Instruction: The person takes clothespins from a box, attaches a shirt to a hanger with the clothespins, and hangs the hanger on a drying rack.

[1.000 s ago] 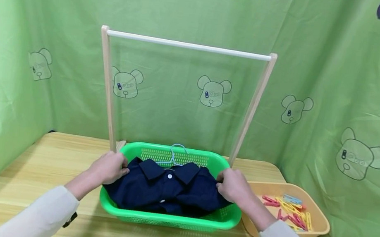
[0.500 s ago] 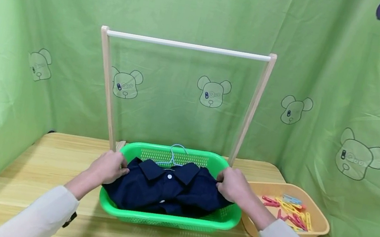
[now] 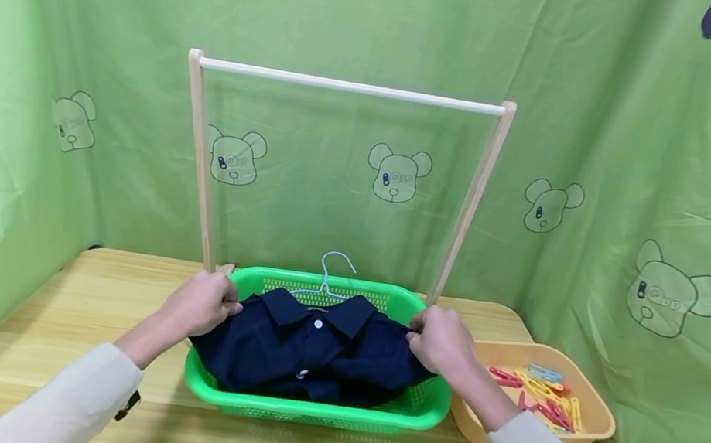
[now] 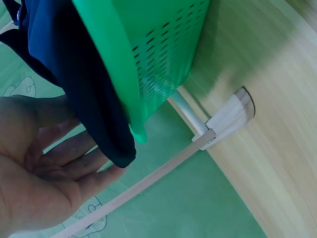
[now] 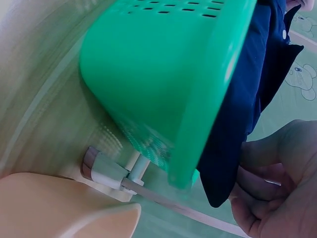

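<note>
Head view: the left hand (image 3: 198,303) and the right hand (image 3: 444,341) pinch opposite shoulders of a navy shirt (image 3: 313,348) between thumb and fingers; its lower part lies inside the green basket (image 3: 323,412). A pale hanger (image 3: 325,287) protrudes above it, hook uppermost; rightward, an orange tray (image 3: 599,413) holds clothespins (image 3: 556,413).

The wood-grained tabletop (image 3: 101,304) bears a green basket (image 3: 312,412); an orange tray (image 3: 602,412) sits just beside it; a wooden rack (image 3: 202,157) stands behind.

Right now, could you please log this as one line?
left hand: pinches navy shirt; right hand: pinches navy shirt; navy shirt: partly in green basket; hanger: hook above collar; clothespins: in orange tray
</note>
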A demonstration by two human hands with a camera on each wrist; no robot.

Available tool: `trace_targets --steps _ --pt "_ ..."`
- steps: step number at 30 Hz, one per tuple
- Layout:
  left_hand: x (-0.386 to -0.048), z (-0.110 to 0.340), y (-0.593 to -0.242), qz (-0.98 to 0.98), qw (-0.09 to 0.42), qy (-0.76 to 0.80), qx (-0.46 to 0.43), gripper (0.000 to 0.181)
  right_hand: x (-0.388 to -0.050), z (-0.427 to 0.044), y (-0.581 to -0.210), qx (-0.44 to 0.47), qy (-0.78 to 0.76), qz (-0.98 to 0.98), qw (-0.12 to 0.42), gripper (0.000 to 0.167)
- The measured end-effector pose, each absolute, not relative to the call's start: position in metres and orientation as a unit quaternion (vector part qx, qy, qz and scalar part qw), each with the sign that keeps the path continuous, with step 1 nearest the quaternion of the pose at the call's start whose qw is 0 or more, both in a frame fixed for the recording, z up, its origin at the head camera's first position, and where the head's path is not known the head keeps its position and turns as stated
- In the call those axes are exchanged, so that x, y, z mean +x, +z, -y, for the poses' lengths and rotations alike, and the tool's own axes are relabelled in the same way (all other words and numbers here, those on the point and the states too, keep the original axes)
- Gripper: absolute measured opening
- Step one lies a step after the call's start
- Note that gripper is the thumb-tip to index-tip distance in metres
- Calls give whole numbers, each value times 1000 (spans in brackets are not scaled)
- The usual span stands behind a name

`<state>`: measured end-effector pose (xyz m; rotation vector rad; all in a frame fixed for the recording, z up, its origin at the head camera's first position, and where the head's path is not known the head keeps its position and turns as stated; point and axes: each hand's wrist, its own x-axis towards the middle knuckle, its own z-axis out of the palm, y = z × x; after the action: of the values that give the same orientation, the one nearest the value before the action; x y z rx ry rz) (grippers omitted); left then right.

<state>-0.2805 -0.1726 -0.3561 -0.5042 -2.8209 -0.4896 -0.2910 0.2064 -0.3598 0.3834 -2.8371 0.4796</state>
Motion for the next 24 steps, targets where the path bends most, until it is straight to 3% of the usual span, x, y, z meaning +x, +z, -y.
trace_targets --steps 24 --pt "-281 181 -337 953 148 -189 -182 15 -288 -209 -351 112 200 959 166 13"
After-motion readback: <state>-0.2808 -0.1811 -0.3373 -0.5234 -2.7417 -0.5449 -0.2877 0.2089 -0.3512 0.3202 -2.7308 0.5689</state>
